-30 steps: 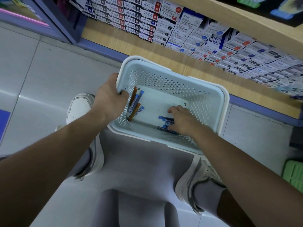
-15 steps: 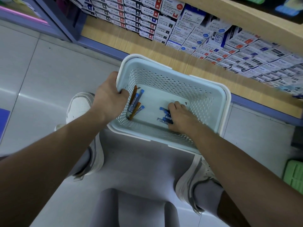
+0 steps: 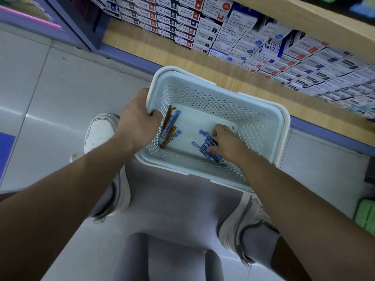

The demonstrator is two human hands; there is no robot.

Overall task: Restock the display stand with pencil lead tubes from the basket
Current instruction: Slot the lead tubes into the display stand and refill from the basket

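Note:
A white perforated basket [image 3: 261,122] sits on the floor between my feet. My left hand [image 3: 136,122] grips its left rim, fingers curled over the wall. Beside those fingers lie several blue and orange pencil lead tubes [image 3: 170,128]. My right hand [image 3: 225,142] is down on the basket floor, fingers curled round a bunch of blue lead tubes [image 3: 204,146]; some of them stick out to the left of the hand. The display stand is not in view.
A wooden shelf [image 3: 229,78] runs behind the basket, stacked with white pen refill boxes [image 3: 239,43]. My two shoes [image 3: 101,130] flank the basket on the grey tiled floor. A green object [image 3: 366,216] sits at the right edge.
My right hand has gathered the blue tubes on the basket floor, shifting them slightly left and closing its fingers round them. My left hand has kept its hold on the rim.

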